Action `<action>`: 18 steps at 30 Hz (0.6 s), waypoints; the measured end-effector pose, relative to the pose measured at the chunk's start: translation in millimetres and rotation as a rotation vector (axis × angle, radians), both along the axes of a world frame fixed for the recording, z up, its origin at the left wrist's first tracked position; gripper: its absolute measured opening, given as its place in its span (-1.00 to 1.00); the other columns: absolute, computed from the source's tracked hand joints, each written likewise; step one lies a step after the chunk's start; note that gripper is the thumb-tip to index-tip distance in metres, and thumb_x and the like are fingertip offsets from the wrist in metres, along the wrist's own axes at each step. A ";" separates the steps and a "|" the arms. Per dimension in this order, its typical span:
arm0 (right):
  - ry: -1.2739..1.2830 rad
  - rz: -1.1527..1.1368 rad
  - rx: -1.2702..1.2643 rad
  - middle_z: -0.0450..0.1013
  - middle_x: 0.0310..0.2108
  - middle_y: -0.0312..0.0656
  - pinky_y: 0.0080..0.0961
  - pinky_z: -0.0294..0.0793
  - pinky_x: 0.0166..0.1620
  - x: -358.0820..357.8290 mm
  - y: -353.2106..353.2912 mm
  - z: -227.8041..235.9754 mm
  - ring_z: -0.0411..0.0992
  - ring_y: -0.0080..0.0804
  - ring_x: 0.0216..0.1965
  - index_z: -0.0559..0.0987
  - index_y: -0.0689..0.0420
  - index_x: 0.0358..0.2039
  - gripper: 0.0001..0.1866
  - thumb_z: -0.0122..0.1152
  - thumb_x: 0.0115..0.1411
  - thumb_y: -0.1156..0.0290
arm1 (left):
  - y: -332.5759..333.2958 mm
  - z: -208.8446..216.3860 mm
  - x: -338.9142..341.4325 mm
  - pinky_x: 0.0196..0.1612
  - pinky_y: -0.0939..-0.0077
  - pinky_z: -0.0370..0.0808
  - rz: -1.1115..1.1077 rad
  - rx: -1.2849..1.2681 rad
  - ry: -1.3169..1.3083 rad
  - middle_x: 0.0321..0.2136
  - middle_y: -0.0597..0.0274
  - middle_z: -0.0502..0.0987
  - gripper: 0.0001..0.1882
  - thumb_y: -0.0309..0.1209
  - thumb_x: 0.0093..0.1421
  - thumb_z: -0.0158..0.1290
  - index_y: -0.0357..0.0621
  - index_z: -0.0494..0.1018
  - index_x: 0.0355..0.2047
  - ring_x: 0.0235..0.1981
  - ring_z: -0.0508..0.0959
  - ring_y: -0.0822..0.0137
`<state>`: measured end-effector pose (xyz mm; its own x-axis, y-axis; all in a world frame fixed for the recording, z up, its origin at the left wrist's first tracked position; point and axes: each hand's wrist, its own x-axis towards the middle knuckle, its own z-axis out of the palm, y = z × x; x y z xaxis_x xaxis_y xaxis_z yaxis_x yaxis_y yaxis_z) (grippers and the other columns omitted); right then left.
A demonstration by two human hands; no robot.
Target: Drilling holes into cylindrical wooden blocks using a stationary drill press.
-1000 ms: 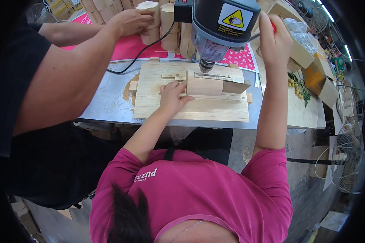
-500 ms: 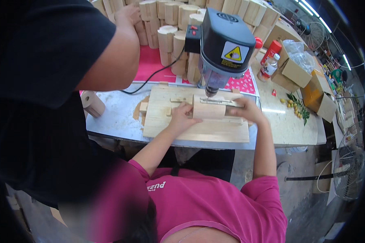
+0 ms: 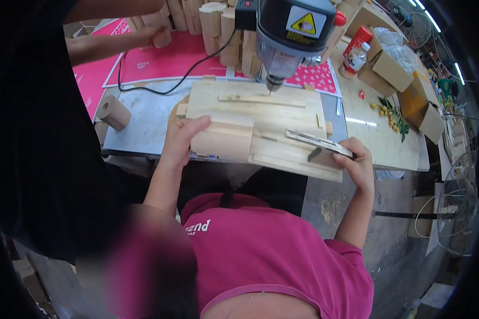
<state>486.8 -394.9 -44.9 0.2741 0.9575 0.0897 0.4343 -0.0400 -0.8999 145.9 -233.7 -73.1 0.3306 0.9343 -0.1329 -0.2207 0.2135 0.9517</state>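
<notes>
My left hand (image 3: 179, 139) grips the left end of a pale wooden block (image 3: 226, 142) with a stepped face, thumb on top. In my right hand (image 3: 361, 164) is a narrow strip jig (image 3: 315, 141) with dark slots along it and a dark piece under it, held by its right end. Block and jig are apart, both above the near part of a wooden base board (image 3: 287, 114). Behind them stands a bench drill press (image 3: 285, 37), its bit pointing down over the board's far part. Thin wooden rails (image 3: 261, 101) are fixed on the board.
A co-worker's hand (image 3: 153, 36) touches stacked wooden blocks at the back left. One round wooden piece with a hole (image 3: 114, 112) stands on the left. A black cable (image 3: 178, 89) crosses the table. At right are a bottle (image 3: 355, 60), a red can (image 3: 358, 40), cartons and fruit (image 3: 389, 116).
The block has left its place under the drill and moved left toward me in my left hand. My right hand has pulled the strip jig away to the right. The co-worker's arm has shifted.
</notes>
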 end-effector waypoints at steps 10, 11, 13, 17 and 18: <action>-0.040 0.103 0.122 0.32 -0.46 -0.32 -0.65 0.25 -0.30 -24.0 12.1 -10.9 0.28 -0.53 -0.36 0.55 0.22 -0.43 -0.75 0.32 -0.23 0.58 | -10.0 -8.6 18.3 -0.70 0.72 0.18 0.019 0.004 0.094 -0.78 0.28 0.40 -0.64 -0.22 -0.09 0.18 -0.30 0.44 -0.73 -0.77 0.31 0.58; -0.023 0.122 0.120 0.31 -0.45 -0.33 -0.65 0.26 -0.30 -22.1 12.4 -11.2 0.27 -0.54 -0.35 0.55 0.22 -0.43 -0.74 0.32 -0.23 0.58 | -9.5 -9.3 18.4 -0.71 0.72 0.17 0.016 0.009 0.114 -0.78 0.30 0.39 -0.64 -0.22 -0.09 0.19 -0.29 0.43 -0.74 -0.78 0.29 0.59; -0.044 0.121 0.105 0.31 -0.45 -0.34 -0.65 0.26 -0.30 -20.7 7.2 -9.3 0.27 -0.54 -0.36 0.55 0.22 -0.42 -0.74 0.32 -0.23 0.58 | -12.1 -9.6 18.9 -0.71 0.72 0.16 0.022 0.026 0.159 -0.79 0.31 0.38 -0.64 -0.22 -0.09 0.19 -0.29 0.43 -0.75 -0.78 0.28 0.60; -0.030 0.093 0.078 0.30 -0.46 -0.35 -0.67 0.25 -0.30 -20.8 3.4 -8.5 0.27 -0.57 -0.36 0.56 0.21 -0.42 -0.75 0.32 -0.22 0.58 | -13.1 -13.0 23.7 -0.72 0.73 0.13 0.034 0.036 0.178 -0.80 0.34 0.36 -0.63 -0.22 -0.11 0.21 -0.28 0.42 -0.77 -0.78 0.26 0.62; -0.031 0.089 0.074 0.30 -0.46 -0.35 -0.67 0.25 -0.30 -21.2 1.9 -8.3 0.27 -0.57 -0.36 0.56 0.21 -0.42 -0.75 0.32 -0.22 0.58 | -14.0 -12.9 25.3 -0.72 0.73 0.13 0.030 0.033 0.177 -0.80 0.34 0.36 -0.63 -0.22 -0.11 0.21 -0.28 0.42 -0.77 -0.78 0.26 0.62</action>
